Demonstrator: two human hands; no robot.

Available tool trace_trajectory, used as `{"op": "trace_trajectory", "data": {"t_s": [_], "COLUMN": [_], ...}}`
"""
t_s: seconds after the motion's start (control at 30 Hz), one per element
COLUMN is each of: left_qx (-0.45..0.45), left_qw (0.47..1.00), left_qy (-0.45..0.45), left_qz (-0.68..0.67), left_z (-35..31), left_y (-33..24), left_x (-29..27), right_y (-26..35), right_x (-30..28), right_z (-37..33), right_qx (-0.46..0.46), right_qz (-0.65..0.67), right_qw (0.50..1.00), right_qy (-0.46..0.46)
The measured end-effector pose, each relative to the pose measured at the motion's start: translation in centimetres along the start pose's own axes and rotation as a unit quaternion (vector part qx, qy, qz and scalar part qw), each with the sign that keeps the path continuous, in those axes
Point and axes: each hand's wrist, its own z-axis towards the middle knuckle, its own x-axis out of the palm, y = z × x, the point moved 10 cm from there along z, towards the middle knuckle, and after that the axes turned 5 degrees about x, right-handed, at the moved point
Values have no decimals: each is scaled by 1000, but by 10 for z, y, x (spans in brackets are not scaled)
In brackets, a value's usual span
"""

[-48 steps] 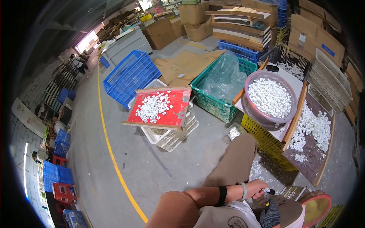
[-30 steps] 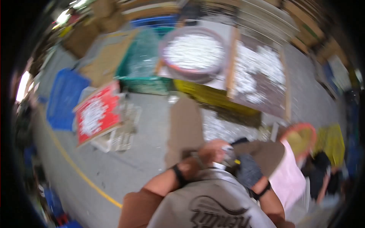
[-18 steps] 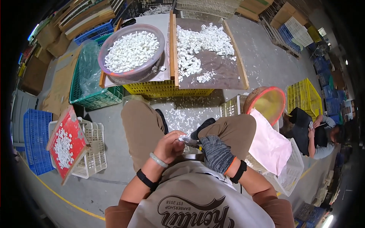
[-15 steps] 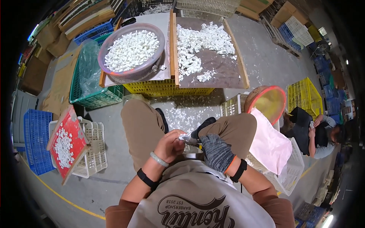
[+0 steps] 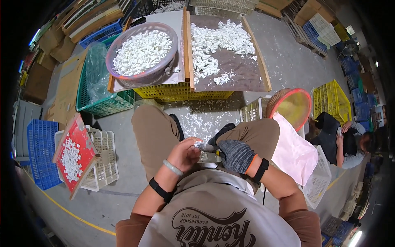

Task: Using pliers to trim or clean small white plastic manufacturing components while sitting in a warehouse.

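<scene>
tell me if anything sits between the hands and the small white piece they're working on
Nothing visible does. The bare left hand pinches the small white piece directly at its fingertips, and the gloved right hand meets it from the other side with a small tool, too small to make out. Both are in contact above the lap.

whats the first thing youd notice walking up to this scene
The small white pieces everywhere: heaped in a round basin upper left and strewn on the brown board beside it. Below, between the knees, the bare left hand and gloved right hand meet on one small pale piece.
</scene>
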Motion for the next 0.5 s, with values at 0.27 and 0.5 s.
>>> {"op": "trace_trajectory", "data": {"t_s": [0.27, 0.5], "left_qx": [-15, 14], "left_qw": [1000, 999], "left_qy": [-7, 32], "left_qz": [-15, -33], "left_z": [2, 1], "left_y": [1, -3], "left_x": [-8, 0], "right_y": [3, 7], "right_x": [-8, -7], "right_z": [-7, -9], "right_qx": [16, 3], "right_qz": [14, -7], "right_qw": [1000, 1000], "right_qy": [0, -27]}}
